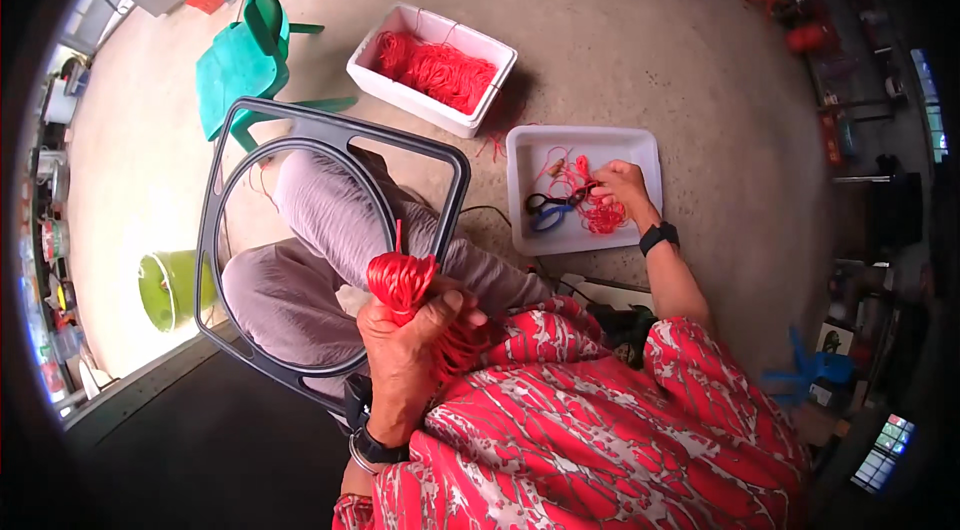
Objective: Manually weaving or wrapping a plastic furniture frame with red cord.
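My left hand point(405, 330) is closed around a thick bundle of red cord point(402, 280), its looped top sticking up above my thumb. Loose strands hang from the bundle against my patterned shirt. Over a white tray point(640, 148), my right hand point(622, 188) reaches down with fingers bent and somewhat apart; I see nothing held in it. Scissors point(548, 212) with black and blue handles lie beside its fingertips, their blade end partly hidden. Just below that hand is a tangle of red cord point(605, 218). A small brownish piece point(556, 170) rests near the tray's far side.
A white foam box point(415, 100) full of red cord stands beyond the tray. Across my lap sits a dark frame point(455, 170) with a round opening. A green chair point(240, 65) stands at far left, a yellow-green bucket point(168, 290) nearer. Cluttered shelving lines the right side.
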`<state>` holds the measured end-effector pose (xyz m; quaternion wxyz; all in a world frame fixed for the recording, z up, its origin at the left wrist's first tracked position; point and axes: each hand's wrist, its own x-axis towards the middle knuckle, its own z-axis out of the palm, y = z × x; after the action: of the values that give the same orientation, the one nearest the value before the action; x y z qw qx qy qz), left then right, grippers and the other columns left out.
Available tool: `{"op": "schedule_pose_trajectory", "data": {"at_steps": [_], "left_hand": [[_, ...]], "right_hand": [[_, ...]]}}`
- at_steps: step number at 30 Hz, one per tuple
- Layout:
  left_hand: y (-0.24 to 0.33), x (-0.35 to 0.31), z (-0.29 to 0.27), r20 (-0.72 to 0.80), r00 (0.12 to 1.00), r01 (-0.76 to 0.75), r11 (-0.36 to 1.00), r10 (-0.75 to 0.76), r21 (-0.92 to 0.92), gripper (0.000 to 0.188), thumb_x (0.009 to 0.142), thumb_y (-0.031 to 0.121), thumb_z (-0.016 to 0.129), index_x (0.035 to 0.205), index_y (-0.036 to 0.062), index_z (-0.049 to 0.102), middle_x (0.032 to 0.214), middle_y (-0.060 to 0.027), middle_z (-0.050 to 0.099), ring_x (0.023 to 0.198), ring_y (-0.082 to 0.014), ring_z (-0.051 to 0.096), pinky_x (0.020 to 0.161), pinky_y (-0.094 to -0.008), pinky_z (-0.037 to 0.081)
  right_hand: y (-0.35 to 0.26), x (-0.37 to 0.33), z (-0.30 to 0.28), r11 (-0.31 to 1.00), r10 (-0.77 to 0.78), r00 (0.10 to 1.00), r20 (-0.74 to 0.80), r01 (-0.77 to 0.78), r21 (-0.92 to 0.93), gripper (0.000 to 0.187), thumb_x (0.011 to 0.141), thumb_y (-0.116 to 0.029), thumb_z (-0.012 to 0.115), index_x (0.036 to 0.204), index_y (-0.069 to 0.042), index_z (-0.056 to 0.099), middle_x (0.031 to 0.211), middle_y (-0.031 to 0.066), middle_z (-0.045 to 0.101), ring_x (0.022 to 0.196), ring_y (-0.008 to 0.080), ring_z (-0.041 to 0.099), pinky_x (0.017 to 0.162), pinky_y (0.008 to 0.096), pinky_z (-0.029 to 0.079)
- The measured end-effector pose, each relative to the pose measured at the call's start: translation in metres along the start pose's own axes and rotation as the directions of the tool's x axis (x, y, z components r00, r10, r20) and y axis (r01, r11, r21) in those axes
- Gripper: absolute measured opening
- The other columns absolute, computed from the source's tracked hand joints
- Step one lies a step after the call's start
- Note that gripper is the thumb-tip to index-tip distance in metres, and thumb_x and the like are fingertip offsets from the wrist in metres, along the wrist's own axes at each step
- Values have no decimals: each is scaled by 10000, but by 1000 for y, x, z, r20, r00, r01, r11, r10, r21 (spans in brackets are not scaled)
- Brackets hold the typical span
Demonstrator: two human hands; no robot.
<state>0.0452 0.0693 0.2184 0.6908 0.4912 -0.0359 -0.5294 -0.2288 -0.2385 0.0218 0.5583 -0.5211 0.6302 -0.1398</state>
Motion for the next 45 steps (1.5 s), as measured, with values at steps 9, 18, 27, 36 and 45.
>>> {"op": "schedule_pose_trajectory", "data": {"at_steps": [9, 18, 27, 36, 45], "left_hand": [[9, 1, -6, -41, 999, -29, 999, 28, -32, 123, 797, 58, 662, 864, -26, 603, 750, -125, 637, 611, -211, 653, 584, -309, 548], [22, -3, -16, -98, 993, -66, 998, 66, -3, 129, 792, 68, 666, 850, -21, 593, 727, -122, 625, 582, -202, 643, 532, -306, 543], [32, -4, -16, -47, 994, -97, 995, 95, -23, 138, 798, 25, 713, 898, -43, 646, 748, -124, 659, 592, -200, 650, 563, -296, 539], [18, -8, 0, 31, 991, -132, 989, 130, 66, 144, 806, 10, 736, 941, -15, 694, 816, -22, 678, 714, -82, 608, 657, -221, 488], [9, -15, -11, -12, 958, -279, 937, 288, 213, 196, 802, -15, 692, 993, -41, 661, 783, -59, 672, 602, -109, 602, 545, -245, 487]], "right_hand": [[-25, -11, -6, 881, -81, 997, 10, 76, -467, 178, 794, -157, 672, 901, -17, 649, 789, 85, 667, 617, 167, 675, 444, 260, 493], [-32, -2, -3, 915, -30, 1000, -6, 25, -402, 153, 832, -140, 644, 920, -18, 613, 843, 107, 664, 687, 183, 690, 485, 269, 537], [-132, -132, 84, 921, -291, 824, 486, 104, 375, 143, 898, -143, 600, 1003, -51, 569, 867, 93, 661, 660, 129, 622, 552, 262, 512], [-162, -238, 143, 933, -321, 667, 672, 100, 347, 195, 926, -178, 640, 1036, -24, 592, 815, 15, 636, 659, 68, 608, 566, 202, 511], [-150, -241, 155, 889, -450, 638, 625, 255, 380, 188, 926, -155, 637, 1053, -21, 602, 827, 13, 651, 683, 53, 614, 580, 195, 512]]}}
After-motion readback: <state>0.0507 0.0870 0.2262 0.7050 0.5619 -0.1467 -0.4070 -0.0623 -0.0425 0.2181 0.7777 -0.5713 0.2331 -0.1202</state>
